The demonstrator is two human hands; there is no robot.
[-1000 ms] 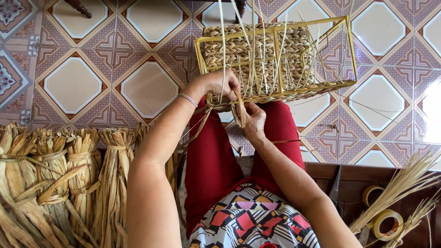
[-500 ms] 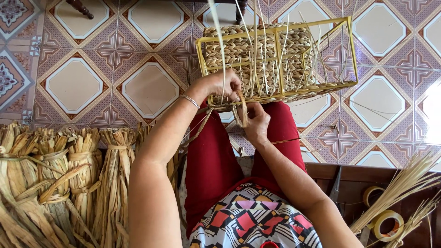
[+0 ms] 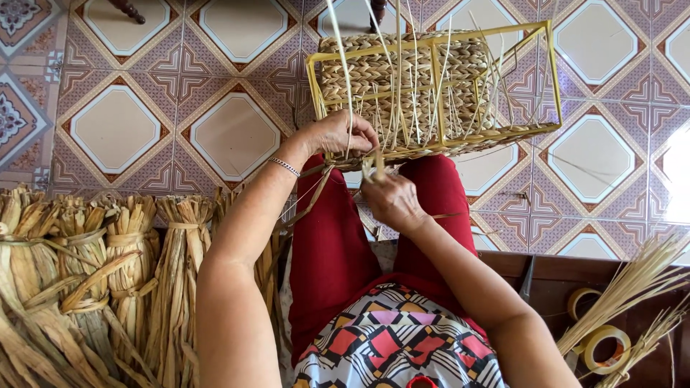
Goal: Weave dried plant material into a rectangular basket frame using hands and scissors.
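Hands meet at the near edge of a half-woven basket: the left hand (image 3: 338, 135) is curled shut, pinching a pale upright strand (image 3: 343, 79) against the basket's yellow frame (image 3: 431, 50), while the right hand (image 3: 392, 201), just below it, is closed on the short flat end of a woven strip (image 3: 374, 169). The basket (image 3: 402, 79) rests tipped on the person's red-clad knees (image 3: 327, 237), its braided wall facing the camera and loose strands rising from it past the top of the view. By the look of it, the work in hand is the weaving of a strip round the lower rim, near the left corner; the next move would seem to call for a firm pull on the strip while the upright is kept steady, so that the row sits tight against the frame. Bundles of dried fibre (image 3: 93, 266) stand to the left on the patterned tile floor (image 3: 115, 129); to the right, rolls of tape (image 3: 600, 341) and a sheaf of pale stalks (image 3: 632, 287) lie on a dark bench (image 3: 546, 273). Fingertips of both hands are hidden behind knuckles and strands, the exact crossing of strip and upright cannot be made out, and the basket's far side and base are out of sight
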